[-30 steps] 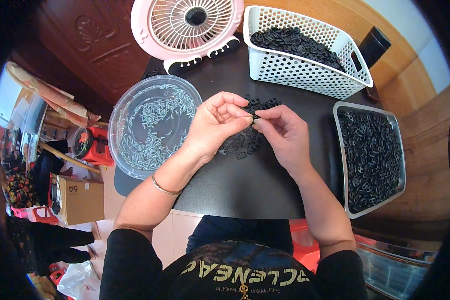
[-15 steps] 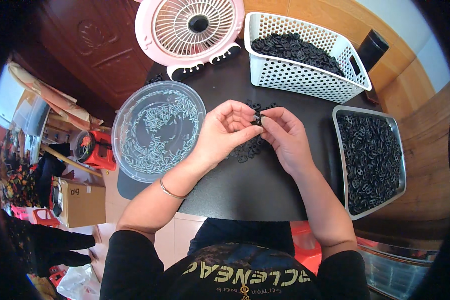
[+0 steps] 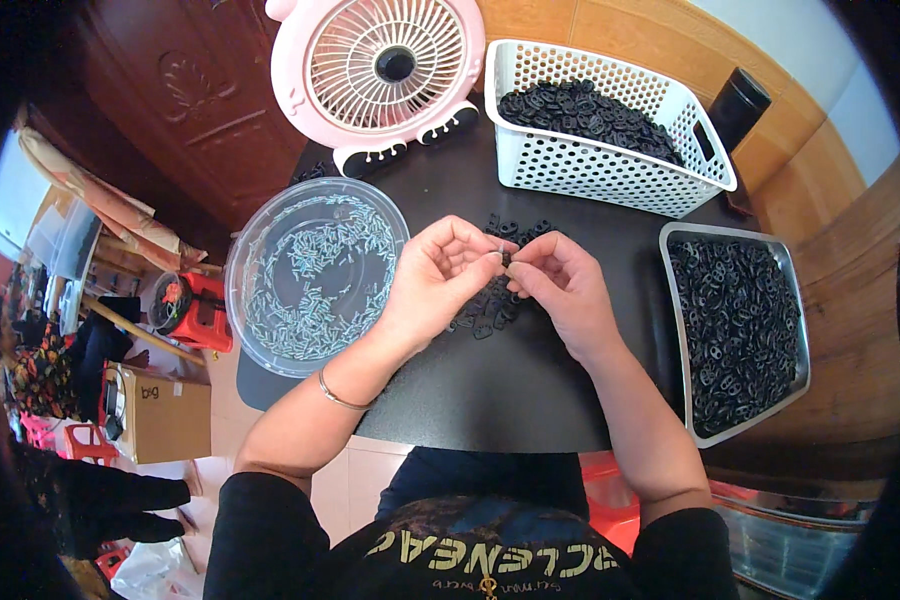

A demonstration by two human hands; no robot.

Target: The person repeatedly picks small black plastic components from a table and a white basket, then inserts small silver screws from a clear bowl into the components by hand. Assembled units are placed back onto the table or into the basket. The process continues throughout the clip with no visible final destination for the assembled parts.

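Note:
Over the middle of the table, my left hand (image 3: 432, 275) and my right hand (image 3: 568, 292) meet fingertip to fingertip, both closed in a pinch. Between them is a small black plastic piece (image 3: 506, 258), mostly covered by the fingers; a silvery glint shows beside it, too small to make out clearly. Beneath and behind the fingers lies a loose pile of black plastic pieces (image 3: 484, 322). A round clear tub (image 3: 238, 290) of short silvery metal pins or screws (image 3: 315, 312) stands just left of my left hand.
At the back right stands a white perforated basket (image 3: 590, 178) of black pieces. A metal tray (image 3: 678, 330) on the right is full of black pieces with holes. A pink fan (image 3: 298, 110) stands at the back left. Another person (image 3: 45, 365) is at far left, near a cardboard box (image 3: 170, 415).
Both hands have shifted slightly left and nearer to me, still pinched together. The whole view has tilted a little. The silvery bit at the fingertips shows less plainly now.

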